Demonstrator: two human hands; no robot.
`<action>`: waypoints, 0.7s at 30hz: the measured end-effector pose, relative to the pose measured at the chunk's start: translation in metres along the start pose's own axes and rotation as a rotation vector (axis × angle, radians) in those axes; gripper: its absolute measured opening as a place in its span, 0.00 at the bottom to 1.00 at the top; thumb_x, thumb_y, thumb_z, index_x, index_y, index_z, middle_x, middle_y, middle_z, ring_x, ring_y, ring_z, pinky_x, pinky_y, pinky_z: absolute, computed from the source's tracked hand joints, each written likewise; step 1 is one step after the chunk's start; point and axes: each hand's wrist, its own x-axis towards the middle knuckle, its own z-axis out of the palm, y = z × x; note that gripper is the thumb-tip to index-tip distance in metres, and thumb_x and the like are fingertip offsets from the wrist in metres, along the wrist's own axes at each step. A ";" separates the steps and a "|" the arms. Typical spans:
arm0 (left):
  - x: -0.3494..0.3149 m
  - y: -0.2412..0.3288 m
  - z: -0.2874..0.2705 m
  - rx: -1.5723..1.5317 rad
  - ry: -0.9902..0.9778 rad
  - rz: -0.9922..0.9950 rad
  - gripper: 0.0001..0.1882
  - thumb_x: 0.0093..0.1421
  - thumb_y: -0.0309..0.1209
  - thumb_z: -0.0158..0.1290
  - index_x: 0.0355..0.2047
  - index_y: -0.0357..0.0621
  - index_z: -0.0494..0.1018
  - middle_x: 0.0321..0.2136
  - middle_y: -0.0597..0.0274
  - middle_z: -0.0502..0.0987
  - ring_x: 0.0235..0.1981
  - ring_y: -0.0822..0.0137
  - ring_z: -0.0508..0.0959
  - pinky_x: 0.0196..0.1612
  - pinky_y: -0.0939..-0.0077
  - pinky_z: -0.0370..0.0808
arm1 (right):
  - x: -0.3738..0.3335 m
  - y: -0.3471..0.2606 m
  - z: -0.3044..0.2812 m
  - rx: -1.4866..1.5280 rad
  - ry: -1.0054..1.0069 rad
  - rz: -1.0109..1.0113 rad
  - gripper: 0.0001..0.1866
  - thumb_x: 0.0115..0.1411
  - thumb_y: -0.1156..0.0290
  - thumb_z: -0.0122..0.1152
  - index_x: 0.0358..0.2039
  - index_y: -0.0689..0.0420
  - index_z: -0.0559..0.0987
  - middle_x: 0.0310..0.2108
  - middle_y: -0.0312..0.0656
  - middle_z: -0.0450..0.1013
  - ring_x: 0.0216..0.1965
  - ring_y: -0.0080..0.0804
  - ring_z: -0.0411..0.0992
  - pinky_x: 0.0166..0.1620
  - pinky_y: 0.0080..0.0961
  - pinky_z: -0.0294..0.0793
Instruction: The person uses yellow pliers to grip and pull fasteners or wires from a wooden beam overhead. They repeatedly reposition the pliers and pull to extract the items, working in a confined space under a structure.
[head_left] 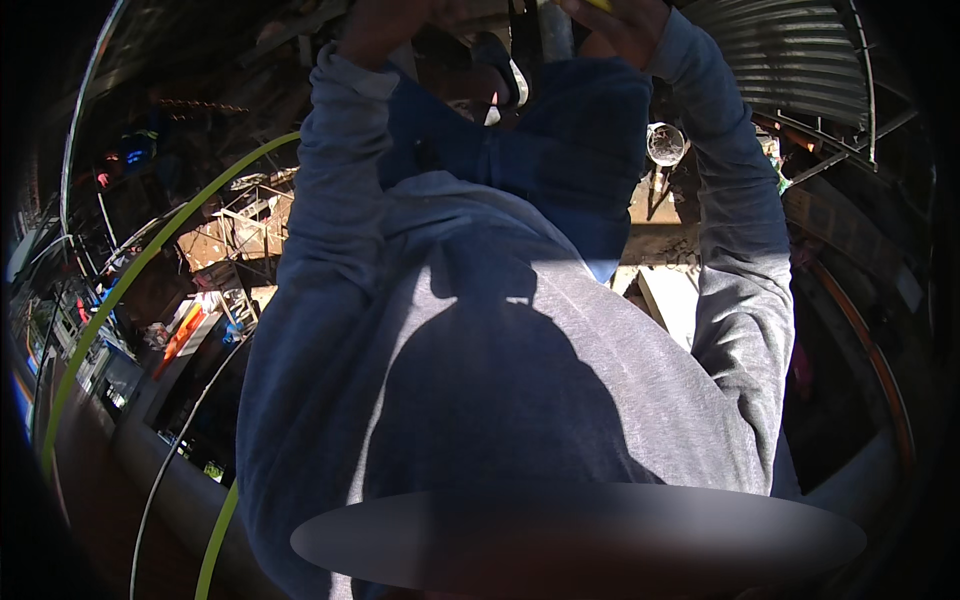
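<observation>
Both my arms, in long grey sleeves, reach up to the top edge of the head view. My left hand is in deep shade there, and its fingers are too dark and cut off to read. My right hand has its fingers closed about a yellow object; only a sliver of it shows, so its kind is unclear. Between the hands stands a grey pipe or post, close to the right fingertips. My blue trousers and a dark shoe lie below the hands.
A corrugated sheet fills the upper right. A round pale bucket stands beside my right forearm. At left, a yellow-green hose-like band and a thin cable curve past cluttered sticks and an orange object.
</observation>
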 end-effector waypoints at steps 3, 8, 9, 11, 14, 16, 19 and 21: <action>-0.002 0.005 -0.007 -0.216 0.001 -0.073 0.20 0.72 0.37 0.47 0.22 0.44 0.67 0.16 0.61 0.71 0.21 0.60 0.80 0.23 0.74 0.78 | 0.021 0.026 0.011 0.005 0.068 -0.201 0.17 0.70 0.61 0.54 0.50 0.60 0.77 0.30 0.50 0.77 0.31 0.43 0.77 0.36 0.39 0.75; -0.006 0.029 0.002 -0.383 0.062 -0.150 0.22 0.72 0.41 0.48 0.20 0.46 0.64 0.15 0.60 0.69 0.21 0.55 0.80 0.25 0.67 0.76 | 0.034 0.042 0.027 -0.010 0.077 -0.250 0.18 0.69 0.62 0.55 0.54 0.59 0.77 0.31 0.52 0.77 0.31 0.49 0.76 0.37 0.40 0.75; -0.006 0.032 0.006 -0.449 0.081 -0.177 0.23 0.72 0.42 0.48 0.20 0.47 0.64 0.15 0.61 0.68 0.21 0.55 0.80 0.25 0.66 0.76 | 0.039 0.043 0.034 -0.042 0.095 -0.289 0.18 0.69 0.64 0.55 0.55 0.58 0.77 0.32 0.52 0.78 0.31 0.49 0.76 0.37 0.39 0.75; -0.012 0.023 0.017 -0.528 0.156 -0.125 0.22 0.72 0.43 0.48 0.21 0.47 0.64 0.16 0.60 0.68 0.21 0.55 0.79 0.25 0.65 0.74 | 0.038 0.031 0.043 0.053 0.091 -0.170 0.17 0.69 0.64 0.55 0.54 0.57 0.77 0.31 0.50 0.78 0.30 0.45 0.76 0.37 0.38 0.75; -0.013 0.019 0.028 -0.639 0.233 -0.140 0.21 0.73 0.44 0.48 0.23 0.47 0.65 0.17 0.61 0.69 0.22 0.55 0.79 0.25 0.66 0.73 | 0.033 0.033 0.057 0.214 0.103 -0.130 0.17 0.71 0.61 0.56 0.53 0.58 0.77 0.31 0.45 0.77 0.31 0.34 0.75 0.38 0.32 0.75; -0.011 0.022 0.026 -0.751 0.239 -0.176 0.20 0.73 0.44 0.47 0.25 0.48 0.65 0.18 0.61 0.69 0.23 0.55 0.78 0.25 0.66 0.73 | 0.036 0.042 0.066 0.245 0.176 -0.224 0.19 0.72 0.59 0.55 0.54 0.59 0.77 0.32 0.43 0.77 0.33 0.32 0.75 0.39 0.31 0.75; -0.006 0.029 0.023 -0.944 0.225 -0.244 0.20 0.74 0.45 0.45 0.27 0.49 0.66 0.18 0.63 0.70 0.23 0.55 0.78 0.26 0.65 0.74 | 0.041 0.045 0.081 0.323 0.243 -0.277 0.19 0.73 0.58 0.55 0.53 0.61 0.77 0.33 0.44 0.78 0.34 0.32 0.75 0.40 0.30 0.75; -0.002 0.042 0.023 -1.003 0.270 -0.321 0.20 0.75 0.46 0.44 0.27 0.50 0.65 0.18 0.64 0.70 0.24 0.55 0.78 0.27 0.64 0.75 | 0.042 0.045 0.083 0.332 0.269 -0.285 0.19 0.72 0.58 0.55 0.53 0.61 0.77 0.33 0.43 0.78 0.34 0.31 0.74 0.40 0.30 0.75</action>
